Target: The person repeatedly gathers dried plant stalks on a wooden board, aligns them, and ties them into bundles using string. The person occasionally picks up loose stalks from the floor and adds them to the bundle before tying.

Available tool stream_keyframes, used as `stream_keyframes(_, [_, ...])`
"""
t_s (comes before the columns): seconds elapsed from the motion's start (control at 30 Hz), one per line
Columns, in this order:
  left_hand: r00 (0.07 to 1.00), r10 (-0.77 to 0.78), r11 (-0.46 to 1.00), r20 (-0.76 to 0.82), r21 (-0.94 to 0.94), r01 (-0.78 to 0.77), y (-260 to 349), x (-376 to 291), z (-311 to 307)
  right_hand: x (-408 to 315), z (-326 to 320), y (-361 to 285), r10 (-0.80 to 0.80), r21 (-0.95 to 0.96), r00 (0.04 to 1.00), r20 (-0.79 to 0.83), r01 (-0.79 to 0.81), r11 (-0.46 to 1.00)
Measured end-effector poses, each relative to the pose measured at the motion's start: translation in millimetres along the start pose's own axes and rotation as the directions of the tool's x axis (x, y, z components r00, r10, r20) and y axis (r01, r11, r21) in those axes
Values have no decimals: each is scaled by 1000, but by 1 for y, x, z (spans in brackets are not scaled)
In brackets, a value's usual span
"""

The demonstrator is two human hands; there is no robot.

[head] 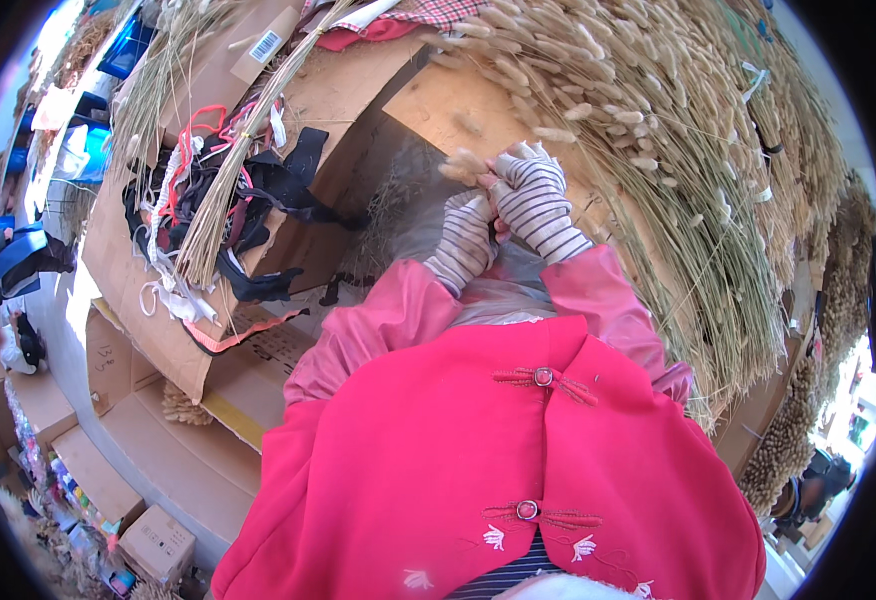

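Observation:
My left hand (468, 232), in a striped fingerless glove, meets my right hand (531, 195), gloved alike, in front of my chest. Fluffy heads of dried bunny-tail grass (463, 166) stick out to the left from between the fingers. The fingers of both hands close around the stems, which are mostly hidden. Right of the hands, a large heap of dried bunny-tail grass (633, 127) lies on a wooden board (445, 97). A tied bundle of bare dry stems (216, 206) rests on cardboard to the left.
Dark fabric strips (303, 161) and a red cord (182, 161) lie tangled on the cardboard box (333, 90) at left. An open carton (175, 442) stands below it, with a closed carton (157, 544) farther down. People are partly visible at the far left and lower right edges.

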State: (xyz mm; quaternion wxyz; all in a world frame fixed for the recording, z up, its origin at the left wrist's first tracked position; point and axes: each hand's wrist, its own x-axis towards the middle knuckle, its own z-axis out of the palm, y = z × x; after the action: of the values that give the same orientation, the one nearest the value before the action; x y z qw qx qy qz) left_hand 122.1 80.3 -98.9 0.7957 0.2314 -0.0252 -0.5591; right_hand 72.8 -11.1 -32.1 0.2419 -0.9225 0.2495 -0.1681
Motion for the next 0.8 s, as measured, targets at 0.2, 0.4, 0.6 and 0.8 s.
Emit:
stream_keyframes(0.2, [993,33,999,-112,22,-31,0,0,-1,0,-9,9,32,-34,984,-175,-38,999])
stream_keyframes(0.4, [990,6,1000,-139,-22,-9,4,2,-5,-16,-44,29,200,-247,957,210,-146,958])
stream_keyframes(0.6, [985,-12,1000,-172,-24,8,5,1,-4,-28,-16,19,51,-463,982,181,40,886])
stream_keyframes(0.8, [990,-59,998,-128,-21,57,7,2,-9,-27,-28,27,90,-319,982,168,-33,947])
